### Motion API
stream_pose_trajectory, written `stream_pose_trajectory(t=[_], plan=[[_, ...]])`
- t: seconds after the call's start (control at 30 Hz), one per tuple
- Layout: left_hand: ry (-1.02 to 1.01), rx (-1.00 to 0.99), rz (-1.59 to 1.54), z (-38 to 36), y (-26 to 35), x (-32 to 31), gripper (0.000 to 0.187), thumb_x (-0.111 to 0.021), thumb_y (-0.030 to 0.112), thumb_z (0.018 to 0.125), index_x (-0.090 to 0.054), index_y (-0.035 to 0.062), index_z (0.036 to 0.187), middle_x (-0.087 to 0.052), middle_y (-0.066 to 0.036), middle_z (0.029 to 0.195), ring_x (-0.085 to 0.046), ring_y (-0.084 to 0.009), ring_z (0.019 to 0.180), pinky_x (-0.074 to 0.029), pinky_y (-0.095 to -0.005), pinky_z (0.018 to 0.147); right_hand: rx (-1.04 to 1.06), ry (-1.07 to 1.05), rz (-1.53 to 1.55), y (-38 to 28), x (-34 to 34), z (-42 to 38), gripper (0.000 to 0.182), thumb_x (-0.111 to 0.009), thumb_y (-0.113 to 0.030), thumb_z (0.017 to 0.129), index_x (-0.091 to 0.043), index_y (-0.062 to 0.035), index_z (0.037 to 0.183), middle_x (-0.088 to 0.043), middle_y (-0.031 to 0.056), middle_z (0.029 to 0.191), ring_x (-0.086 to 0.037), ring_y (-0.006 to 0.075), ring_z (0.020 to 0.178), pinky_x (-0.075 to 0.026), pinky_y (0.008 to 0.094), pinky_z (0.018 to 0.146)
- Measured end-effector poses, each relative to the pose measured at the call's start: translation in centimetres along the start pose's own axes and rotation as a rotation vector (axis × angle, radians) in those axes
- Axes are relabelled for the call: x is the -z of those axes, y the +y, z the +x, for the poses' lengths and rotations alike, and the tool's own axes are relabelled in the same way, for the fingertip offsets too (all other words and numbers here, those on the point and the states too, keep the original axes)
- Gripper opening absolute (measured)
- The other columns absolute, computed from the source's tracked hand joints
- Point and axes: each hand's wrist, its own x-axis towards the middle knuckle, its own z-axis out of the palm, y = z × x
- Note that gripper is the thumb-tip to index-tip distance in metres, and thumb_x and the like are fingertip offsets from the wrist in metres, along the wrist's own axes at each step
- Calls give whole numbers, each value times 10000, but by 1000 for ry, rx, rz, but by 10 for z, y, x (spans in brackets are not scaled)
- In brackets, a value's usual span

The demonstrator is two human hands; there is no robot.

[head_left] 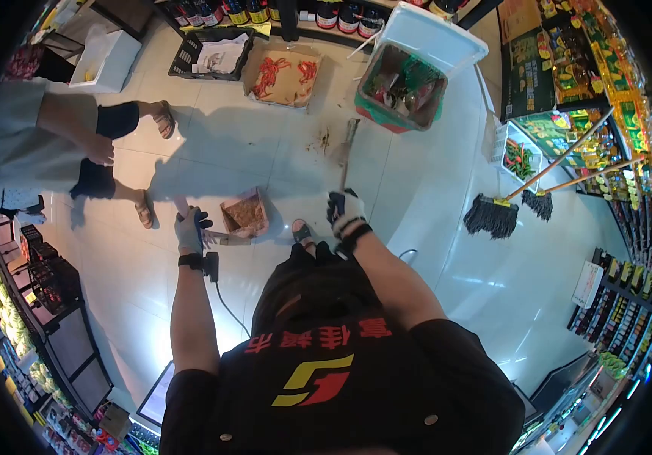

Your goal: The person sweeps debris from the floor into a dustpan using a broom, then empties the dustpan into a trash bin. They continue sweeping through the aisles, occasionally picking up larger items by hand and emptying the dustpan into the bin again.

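Note:
My gloved left hand point(192, 229) is closed around what looks like the handle of a dustpan point(259, 212), which rests on the floor just right of the hand. Brown dirt lies inside the pan. My gloved right hand point(346, 211) grips the stick of a broom point(346, 155) that points away from me; its lower part is blurred. Left of the broom's far end, a small patch of brown debris point(324, 139) is scattered on the tiles.
Ahead stand an open bin point(402, 87) with rubbish, a cardboard box point(283, 73) of red items and a black crate point(211, 54). Another person point(76, 136) stands at left. Two mops point(492, 215) lean at right, near a white basket point(518, 153). Shelves line both sides.

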Motion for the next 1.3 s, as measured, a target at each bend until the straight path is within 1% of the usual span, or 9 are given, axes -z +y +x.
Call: stream_pose_trajectory(t=[0.17,0.37,0.63,0.83,0.9,1.03,1.13,1.2,1.3], plan=[[79,8,15,1,-13,-3,224,-606,163,801,-514,59,977,-618,-120,740,-584,-230,505,-447,-318,391,-16,339,-610,-53,62,40,18,-542,-105,786,-549,-117,774,-485,40,575,-436,192,399,-316,342,345],[139,-10,-16,-33,-11,-45,229,-577,78,809,-478,20,1008,-579,-94,689,-570,-196,505,-487,-300,456,152,63,-1104,-87,67,67,72,-588,-113,770,-568,-122,839,-529,31,607,-509,165,475,-384,301,394],[351,-29,-92,-63,-12,-126,253,-620,132,795,-486,41,990,-588,-102,703,-558,-194,496,-466,-296,441,47,-164,-389,-224,0,-4,81,-626,-163,790,-568,-110,806,-557,8,628,-543,123,504,-412,225,411],[363,-21,-69,-52,-23,-172,256,-616,91,789,-492,24,1003,-583,-71,779,-582,-160,561,-465,-263,430,6,-249,-688,-292,-93,181,313,-468,-301,840,-390,-204,552,-371,-43,451,-325,145,325,-240,284,325],[402,-141,-52,-51,-22,-180,253,-623,91,786,-503,16,996,-584,-68,785,-581,-155,577,-465,-249,449,-9,-97,-748,-306,-105,211,145,-399,-181,865,-428,-176,723,-408,5,490,-362,177,343,-262,308,328],[424,-139,-11,-44,-38,-155,269,-629,100,789,-502,12,1010,-581,-74,857,-593,-151,687,-474,-239,532,-328,-287,-737,-273,-15,303,237,-390,-330,822,-418,-168,652,-363,-4,479,-369,189,392,-257,328,354],[460,-80,-102,-40,-24,-145,258,-629,104,787,-478,49,988,-572,-70,727,-543,-169,496,-431,-270,413,117,-82,-749,-196,-29,178,185,-524,-180,816,-405,-163,675,-400,28,467,-353,178,321,-263,328,294],[466,-66,-125,-37,-21,-134,253,-626,109,791,-477,53,987,-570,-71,712,-533,-169,480,-427,-273,408,-126,-23,-723,-165,-24,140,257,-525,-83,799,-392,-268,917,-410,10,489,-357,155,321,-259,304,280],[427,-82,-186,-31,-28,-114,251,-625,114,795,-475,53,986,-573,-76,704,-528,-170,471,-431,-277,406,-220,-188,-825,-167,-17,94,111,-558,-72,786,-481,-145,754,-529,63,591,-501,194,410,-426,315,368]])
